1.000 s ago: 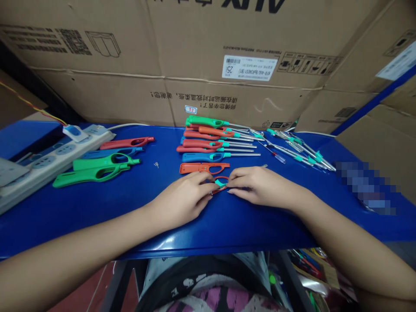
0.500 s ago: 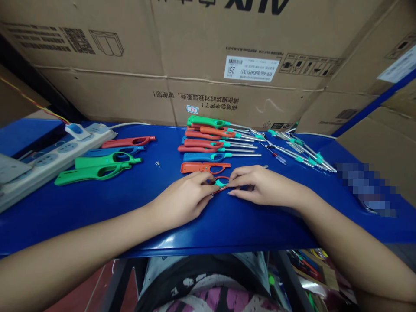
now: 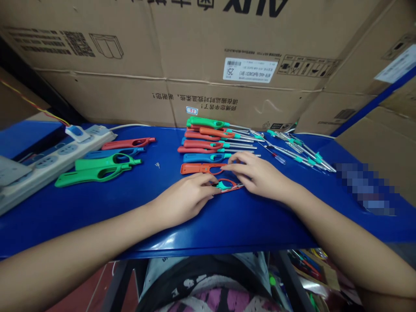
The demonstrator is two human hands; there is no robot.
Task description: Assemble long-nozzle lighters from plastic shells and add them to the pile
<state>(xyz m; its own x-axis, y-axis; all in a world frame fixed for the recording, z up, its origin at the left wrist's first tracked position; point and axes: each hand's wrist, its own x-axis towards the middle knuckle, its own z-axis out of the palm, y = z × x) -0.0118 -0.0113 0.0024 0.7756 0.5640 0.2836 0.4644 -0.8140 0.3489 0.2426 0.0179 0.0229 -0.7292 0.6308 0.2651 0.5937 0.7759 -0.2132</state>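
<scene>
My left hand [image 3: 191, 195] is closed on an orange lighter handle half [image 3: 231, 189] lying low on the table, with a teal trigger piece [image 3: 222, 185] and a metal rod in it. Much of that half is hidden under the fingers. Just beyond it, my right hand [image 3: 251, 173] pinches the right end of a second orange handle half [image 3: 199, 168], which lies flat. Behind are several long-necked lighters [image 3: 203, 147] in a stack, green, orange, red and blue, with teal triggers and metal tubes.
Loose handle shells [image 3: 100, 171] lie at left beside a white power strip [image 3: 55, 162]. Small screws [image 3: 157, 165] sit between the groups. Metal tubes with teal parts [image 3: 302, 149] and a screwdriver [image 3: 277, 158] lie at right. A large cardboard box [image 3: 130, 95] stands along the back.
My right hand has moved up and away from the lower handle half to the flat orange one behind it. My left hand has stayed in place.
</scene>
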